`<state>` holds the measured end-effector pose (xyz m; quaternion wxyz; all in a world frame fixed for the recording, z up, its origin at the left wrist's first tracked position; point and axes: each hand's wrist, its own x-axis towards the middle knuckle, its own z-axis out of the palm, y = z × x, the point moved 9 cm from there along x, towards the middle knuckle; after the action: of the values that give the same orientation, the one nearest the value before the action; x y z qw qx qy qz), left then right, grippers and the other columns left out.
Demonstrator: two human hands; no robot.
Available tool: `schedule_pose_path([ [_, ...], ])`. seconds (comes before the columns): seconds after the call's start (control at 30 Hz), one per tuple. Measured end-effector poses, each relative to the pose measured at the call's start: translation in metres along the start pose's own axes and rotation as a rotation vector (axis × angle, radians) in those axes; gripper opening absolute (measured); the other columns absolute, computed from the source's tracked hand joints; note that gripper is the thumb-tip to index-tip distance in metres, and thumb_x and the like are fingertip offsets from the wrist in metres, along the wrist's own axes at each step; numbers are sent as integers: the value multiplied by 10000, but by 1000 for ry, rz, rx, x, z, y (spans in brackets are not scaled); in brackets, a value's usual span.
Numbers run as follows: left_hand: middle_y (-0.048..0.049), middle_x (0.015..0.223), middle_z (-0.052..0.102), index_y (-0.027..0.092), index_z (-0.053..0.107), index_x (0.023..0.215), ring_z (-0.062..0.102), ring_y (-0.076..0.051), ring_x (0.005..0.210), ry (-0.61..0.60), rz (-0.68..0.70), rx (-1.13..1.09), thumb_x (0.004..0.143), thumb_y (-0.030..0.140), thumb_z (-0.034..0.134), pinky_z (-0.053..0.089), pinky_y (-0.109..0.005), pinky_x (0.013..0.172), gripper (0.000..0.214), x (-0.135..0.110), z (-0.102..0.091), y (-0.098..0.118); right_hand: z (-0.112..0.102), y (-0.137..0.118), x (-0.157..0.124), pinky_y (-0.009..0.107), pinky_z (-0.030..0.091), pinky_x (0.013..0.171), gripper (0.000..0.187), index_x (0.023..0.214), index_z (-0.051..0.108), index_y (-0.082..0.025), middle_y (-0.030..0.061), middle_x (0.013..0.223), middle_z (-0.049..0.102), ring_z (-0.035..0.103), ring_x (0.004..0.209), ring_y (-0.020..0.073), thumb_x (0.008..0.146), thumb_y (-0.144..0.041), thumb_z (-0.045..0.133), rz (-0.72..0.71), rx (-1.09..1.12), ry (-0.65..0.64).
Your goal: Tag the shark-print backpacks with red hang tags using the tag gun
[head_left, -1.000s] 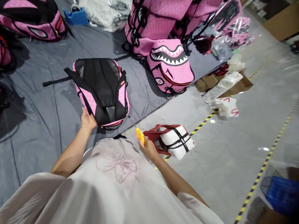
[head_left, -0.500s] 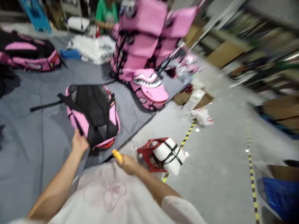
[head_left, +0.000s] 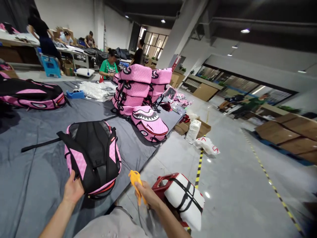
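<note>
A pink and black backpack (head_left: 92, 155) lies on the grey-covered table with its padded back and straps facing up. My left hand (head_left: 73, 190) grips its near left side, the thumb showing and the other fingertips hidden at the edge. My right hand (head_left: 147, 195) is closed around an orange air blow gun (head_left: 135, 180), off the backpack's right side. A thin nozzle points from it towards the backpack, and a hose hangs below. Farther along the table, another pink backpack (head_left: 150, 124) with a toothed-mouth print lies beside stacked pink backpacks (head_left: 135, 89).
A red stool (head_left: 163, 183) with a strapped white cushion (head_left: 184, 195) stands right of my arm. White plastic bags (head_left: 97, 90) and a blue holder (head_left: 75, 95) lie on the table (head_left: 47, 175). A person in green (head_left: 108, 67) sits beyond; cartons (head_left: 284, 132) stand right.
My view has tilted up, showing more of the room. The blow gun has turned so its body and nozzle show. My left hand stays at the backpack's side.
</note>
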<state>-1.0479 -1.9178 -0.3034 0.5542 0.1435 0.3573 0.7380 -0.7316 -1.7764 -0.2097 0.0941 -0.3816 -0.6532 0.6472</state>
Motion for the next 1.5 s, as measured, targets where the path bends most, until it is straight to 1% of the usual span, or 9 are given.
schedule_pose_path([
  [0.3, -133, 1154, 745, 226, 728, 1149, 579, -343, 1303, 97, -81, 56, 845, 781, 384, 399, -575, 1149, 720, -12, 34, 13, 25, 9, 55, 238, 399, 412, 455, 923, 475, -193, -76, 489, 483, 461, 377, 122, 848, -641, 496, 79, -5, -136],
  [0.4, -196, 1196, 712, 166, 636, 1288, 625, -391, 1223, 337, -162, 385, 814, 733, 499, 489, -593, 1026, 752, -30, 35, 21, 26, 21, 58, 227, 388, 415, 325, 909, 458, -202, -89, 459, 462, 435, 360, 111, 907, -526, 481, 104, -86, -95],
  [0.5, -241, 1346, 615, 124, 524, 1412, 538, -415, 1317, 649, 102, 1042, 804, 628, 577, 443, -602, 1058, 792, -53, 52, 51, 28, 28, 64, 222, 375, 415, 280, 881, 454, -206, -90, 456, 448, 433, 362, 106, 935, -480, 465, 95, -120, -27],
  [0.63, -182, 1641, 272, 224, 381, 1552, 224, -388, 1525, 305, 440, 1988, 711, 316, 746, 185, -594, 1215, 921, -36, 141, 14, 30, 33, 67, 224, 360, 408, 336, 882, 451, -211, -96, 442, 427, 411, 350, 103, 920, -542, 491, 136, -128, -1],
  [0.77, -258, 1572, 372, 186, 311, 1584, 340, -427, 1464, 127, 203, 2353, 686, 213, 761, 138, -643, 1191, 1005, -2, 141, -25, 22, 31, 48, 260, 384, 428, 502, 878, 455, -218, -69, 467, 467, 439, 382, 129, 843, -716, 497, 70, -99, -67],
  [0.97, -191, 1154, 717, 171, 314, 1583, 657, -314, 1131, 146, 281, 1965, 820, 108, 493, 375, -494, 1092, 786, 26, 145, 22, 11, 32, -15, 348, 473, 625, 616, 795, 502, -231, 42, 611, 611, 588, 586, 211, 863, -829, 366, -123, -134, -46],
  [1.2, -63, 1064, 734, 245, 578, 1390, 628, -280, 1167, 563, 805, 666, 727, 359, 795, 416, -388, 1082, 707, -1, 195, 114, 30, -39, -37, 356, 476, 735, 473, 802, 567, -225, 95, 795, 649, 615, 758, 243, 957, -606, 335, -358, -306, -38],
  [1.4, -74, 962, 723, 212, 660, 1026, 652, -251, 988, 807, 543, 398, 800, 542, 625, 527, -385, 870, 401, -52, 123, 22, 51, -37, -39, 329, 452, 658, 317, 814, 601, -224, 59, 735, 648, 583, 656, 212, 845, -498, 446, -338, -483, -314],
  [1.5, -91, 887, 729, 190, 688, 891, 668, -270, 877, 563, 83, 640, 750, 547, 655, 541, -401, 768, 385, -77, 108, -35, 53, -6, -28, 333, 467, 635, 292, 862, 640, -238, 47, 747, 661, 594, 653, 216, 835, -494, 503, -201, -480, -346],
])
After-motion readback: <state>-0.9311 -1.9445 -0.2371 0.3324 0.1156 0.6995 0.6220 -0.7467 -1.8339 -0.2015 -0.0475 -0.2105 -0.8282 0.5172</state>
